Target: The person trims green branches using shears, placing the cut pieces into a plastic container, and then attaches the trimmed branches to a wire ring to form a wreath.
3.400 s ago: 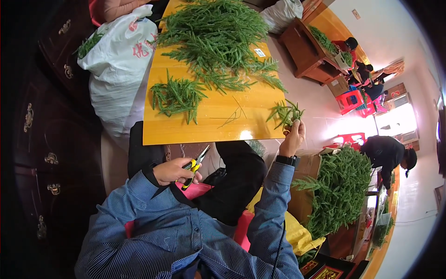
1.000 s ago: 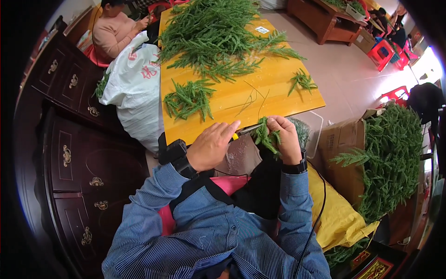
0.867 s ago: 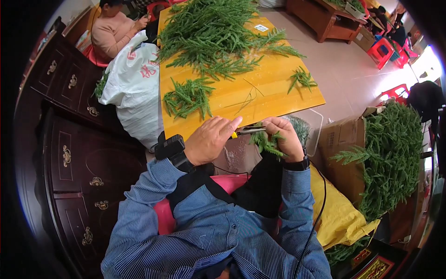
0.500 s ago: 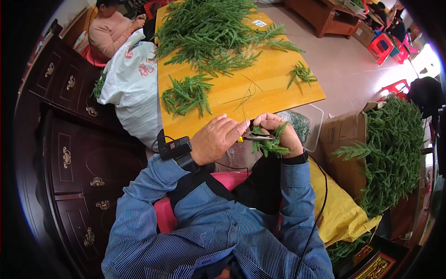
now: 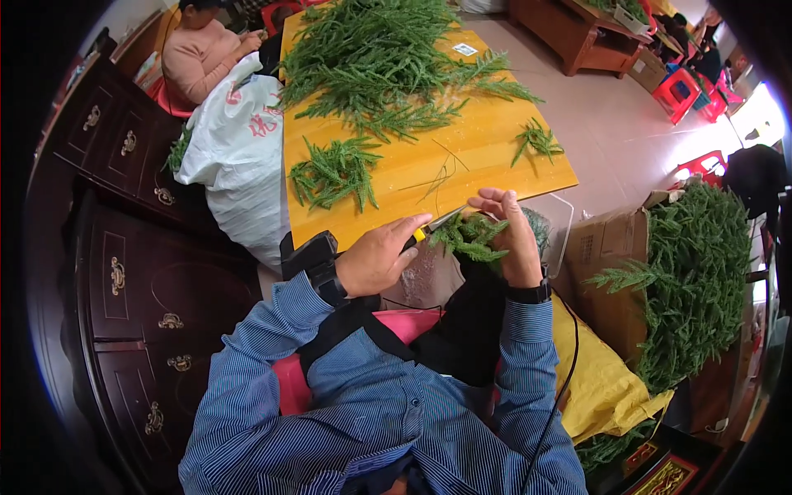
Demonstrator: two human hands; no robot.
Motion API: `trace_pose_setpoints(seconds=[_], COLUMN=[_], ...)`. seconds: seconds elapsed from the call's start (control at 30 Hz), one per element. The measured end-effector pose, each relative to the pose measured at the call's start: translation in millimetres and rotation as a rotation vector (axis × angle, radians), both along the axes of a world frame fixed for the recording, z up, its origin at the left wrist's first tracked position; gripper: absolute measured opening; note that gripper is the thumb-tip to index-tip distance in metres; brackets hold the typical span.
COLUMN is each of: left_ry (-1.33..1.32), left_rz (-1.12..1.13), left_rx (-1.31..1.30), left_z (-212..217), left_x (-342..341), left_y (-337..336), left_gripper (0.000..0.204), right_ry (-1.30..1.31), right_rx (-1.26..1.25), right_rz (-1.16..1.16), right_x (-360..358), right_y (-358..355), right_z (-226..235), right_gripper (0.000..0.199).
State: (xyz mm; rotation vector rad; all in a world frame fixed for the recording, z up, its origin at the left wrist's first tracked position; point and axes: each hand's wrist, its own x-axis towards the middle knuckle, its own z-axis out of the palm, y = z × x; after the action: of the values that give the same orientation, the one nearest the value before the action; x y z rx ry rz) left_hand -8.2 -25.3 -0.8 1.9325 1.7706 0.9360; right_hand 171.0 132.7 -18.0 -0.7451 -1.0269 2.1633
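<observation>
My left hand point(image 5: 379, 259) is closed around a pair of pliers point(image 5: 419, 235) with yellow-and-black handles. Their metal jaws point up and right, just off the table's near edge. Beside the jaws, a bunch of green artificial fern-like sprigs point(image 5: 470, 238) rests in my right hand point(image 5: 516, 243). The upper fingers of that hand are stretched out above the sprigs, while the lower ones are partly hidden by the leaves. Thin wire stems point(image 5: 445, 175) lie on the yellow wooden table point(image 5: 487, 169) ahead of my hands.
A large heap of greenery point(image 5: 371, 66) covers the table's far part, with small piles point(image 5: 337, 173) nearer. To the right stand a cardboard box point(image 5: 606, 264) of sprigs and a yellow sack point(image 5: 602, 371). White sack point(image 5: 239, 173), dark drawers point(image 5: 157, 280) and a seated person point(image 5: 198, 58) are left.
My right fingers have come away from the plier jaws and straightened. The sprigs have shifted slightly left and up, and the pliers now tilt more upward.
</observation>
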Motion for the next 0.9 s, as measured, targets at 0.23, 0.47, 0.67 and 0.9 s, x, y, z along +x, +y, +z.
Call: trace_pose_setpoints(seconds=[0.23, 0.47, 0.67, 0.9], left_ry=[-0.118, -0.255, -0.319, -0.280], left_rz=[0.127, 0.227, 0.156, 0.082], left_rx=[-0.023, -0.156, -0.112, -0.071], left_z=[-12, -4, -2, 1], left_x=[0, 3, 7, -1], left_y=[-1, 4, 6, 2], left_gripper=[0.047, 0.044, 0.041, 0.045], right_ry=[-0.117, -0.267, -0.416, -0.248], right_rx=[0.539, 1.583, 1.647, 1.266], right_rz=[-0.378, -0.443, -0.337, -0.211], right_x=[-2, -11, -15, -15], right_y=[2, -23, -21, -15], right_z=[-3, 19, 2, 1], right_gripper=[0.039, 0.031, 0.024, 0.020])
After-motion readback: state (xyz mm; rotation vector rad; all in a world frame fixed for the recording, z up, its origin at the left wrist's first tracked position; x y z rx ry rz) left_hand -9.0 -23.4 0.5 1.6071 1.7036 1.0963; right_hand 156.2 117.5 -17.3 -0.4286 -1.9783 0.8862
